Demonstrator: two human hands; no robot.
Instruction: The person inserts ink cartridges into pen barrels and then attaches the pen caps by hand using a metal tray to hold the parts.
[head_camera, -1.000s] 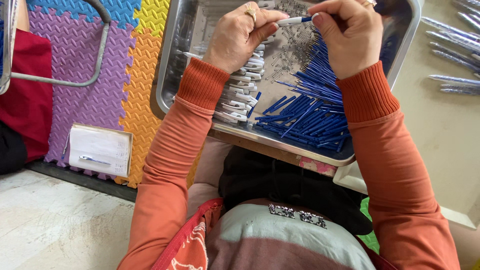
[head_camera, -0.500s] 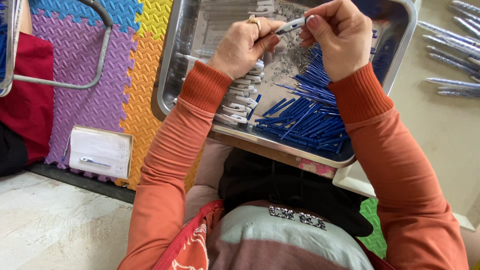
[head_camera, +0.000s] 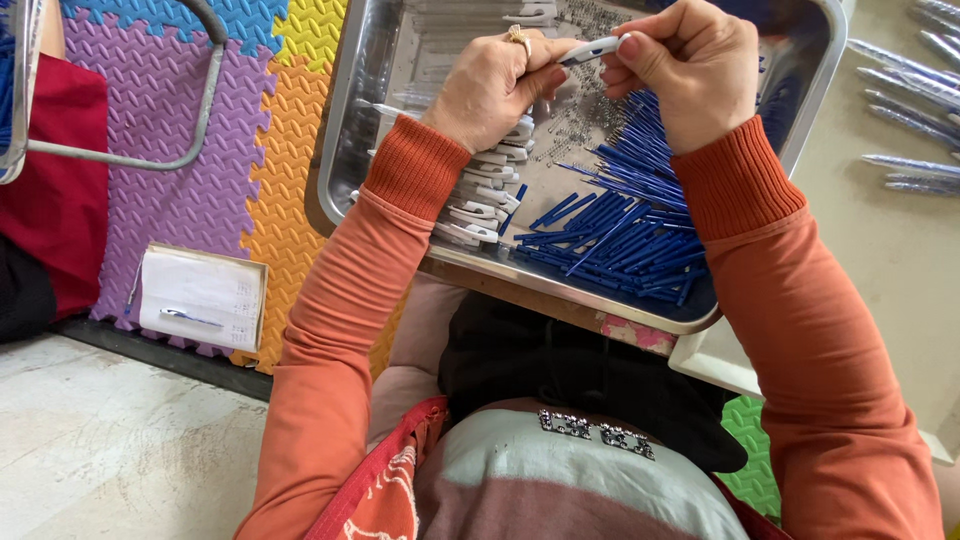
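Your left hand (head_camera: 497, 85) is closed around the white pen barrel (head_camera: 592, 48), at 12 o'clock over the steel tray (head_camera: 345, 130); your right hand (head_camera: 688, 62) pinches its other end. Tilt risk: tray overhangs your lap. Blue refills (head_camera: 625, 215) at 5 o'clock could slide; tiny springs (head_camera: 590, 110) beyond scatter easily.

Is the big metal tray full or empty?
Partly full. The metal tray holds a pile of blue pen tubes on one side and white clips on the other, with bare metal between them.
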